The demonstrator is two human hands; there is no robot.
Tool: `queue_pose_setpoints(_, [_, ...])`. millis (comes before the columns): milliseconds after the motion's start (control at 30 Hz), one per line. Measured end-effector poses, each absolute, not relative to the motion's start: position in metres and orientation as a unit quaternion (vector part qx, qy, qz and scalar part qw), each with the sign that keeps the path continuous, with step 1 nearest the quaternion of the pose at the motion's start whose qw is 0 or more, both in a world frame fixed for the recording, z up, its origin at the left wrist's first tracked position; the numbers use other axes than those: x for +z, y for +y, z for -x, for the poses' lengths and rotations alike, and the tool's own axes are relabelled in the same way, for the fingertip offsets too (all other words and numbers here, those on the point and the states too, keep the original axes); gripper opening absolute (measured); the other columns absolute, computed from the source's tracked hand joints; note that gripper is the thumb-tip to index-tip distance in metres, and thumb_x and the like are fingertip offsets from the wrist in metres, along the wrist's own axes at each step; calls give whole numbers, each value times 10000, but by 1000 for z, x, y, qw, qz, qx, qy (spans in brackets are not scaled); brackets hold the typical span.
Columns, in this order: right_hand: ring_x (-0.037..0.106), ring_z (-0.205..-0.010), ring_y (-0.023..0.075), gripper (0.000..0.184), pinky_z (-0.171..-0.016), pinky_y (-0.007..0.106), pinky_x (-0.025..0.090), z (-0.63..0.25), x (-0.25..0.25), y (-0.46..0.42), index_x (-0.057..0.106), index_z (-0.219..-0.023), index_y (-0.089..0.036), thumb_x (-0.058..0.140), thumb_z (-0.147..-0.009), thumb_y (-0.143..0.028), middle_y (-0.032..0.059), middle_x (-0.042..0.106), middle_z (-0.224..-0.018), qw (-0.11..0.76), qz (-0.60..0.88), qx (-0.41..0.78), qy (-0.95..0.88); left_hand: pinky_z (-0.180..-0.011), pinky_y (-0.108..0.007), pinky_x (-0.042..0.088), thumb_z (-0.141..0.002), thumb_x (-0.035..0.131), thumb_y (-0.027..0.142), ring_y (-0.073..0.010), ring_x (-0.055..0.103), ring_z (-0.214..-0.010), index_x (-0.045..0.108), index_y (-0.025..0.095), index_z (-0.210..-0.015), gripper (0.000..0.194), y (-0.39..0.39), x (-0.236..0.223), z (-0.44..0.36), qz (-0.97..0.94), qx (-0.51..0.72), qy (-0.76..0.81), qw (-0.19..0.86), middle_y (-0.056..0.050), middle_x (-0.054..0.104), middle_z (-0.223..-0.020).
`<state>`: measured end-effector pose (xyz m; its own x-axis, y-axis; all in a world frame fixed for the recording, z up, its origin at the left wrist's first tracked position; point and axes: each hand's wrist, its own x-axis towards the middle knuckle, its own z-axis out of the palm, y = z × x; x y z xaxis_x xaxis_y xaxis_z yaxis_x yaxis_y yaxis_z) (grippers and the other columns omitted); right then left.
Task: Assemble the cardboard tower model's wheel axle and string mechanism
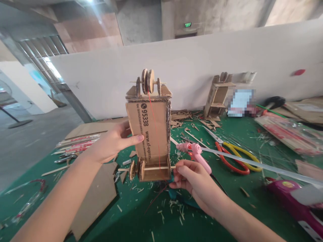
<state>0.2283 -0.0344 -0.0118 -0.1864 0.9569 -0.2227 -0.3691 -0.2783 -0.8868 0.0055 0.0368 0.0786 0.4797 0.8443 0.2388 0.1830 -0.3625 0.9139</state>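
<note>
My left hand [121,139] is closed on the left side of an upright cardboard model [151,126], thumb on its printed front. On top, a cardboard pulley wheel [150,81] sits on a thin stick between two supports. A red thread [155,126] runs from this wheel down to a wooden stick [155,167] that crosses the open box at the bottom. Round cardboard discs [142,170] sit around the stick's left part. With fingertips pinched, my right hand [188,174] holds the stick's right end; the very tip is hidden.
Behind the right hand lie a pink glue gun [193,149] with a long glue stick and red-yellow scissors [233,154]. A second cardboard model [217,97] stands by the white partition [196,67]. A purple tool [290,198] is at right. Scraps litter the green table [136,215].
</note>
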Motion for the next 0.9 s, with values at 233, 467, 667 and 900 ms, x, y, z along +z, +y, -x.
queue_pose_setpoints(233, [442,-550,85,121,-665,306,506,-228,-19,-35,497,-631,-185,609,-651,-228,-45,474,-558,485,394,692,-363,-945,-436,484,-802,692,296,-257,575,-1119,566,231,-1218,439,33,79,-11,-744,366,340,444,-50,621,-1223])
queue_pose_setpoints(467, [484,-547,81,132,-669,283,494,-229,-17,-35,502,-653,-179,619,-673,-239,-52,492,-553,478,339,729,-355,-924,-421,496,-813,679,239,-246,605,-1066,606,182,-1128,328,36,73,-10,-698,408,288,512,-72,648,-1174])
queue_pose_setpoints(667, [512,-541,81,128,-652,261,463,-230,-18,-36,495,-654,-182,590,-715,-244,-58,496,-550,472,323,731,-372,-971,-448,459,-837,649,228,-283,553,-1148,577,168,-1147,324,38,69,-10,-676,405,282,547,-90,613,-1233])
queue_pose_setpoints(900, [463,-521,91,183,-560,238,353,-229,-15,-34,480,-647,-186,584,-724,-316,-46,484,-538,462,348,691,-433,-956,-451,466,-835,649,256,-298,525,-1179,561,157,-1180,370,39,66,-11,-666,411,281,556,-101,603,-1245])
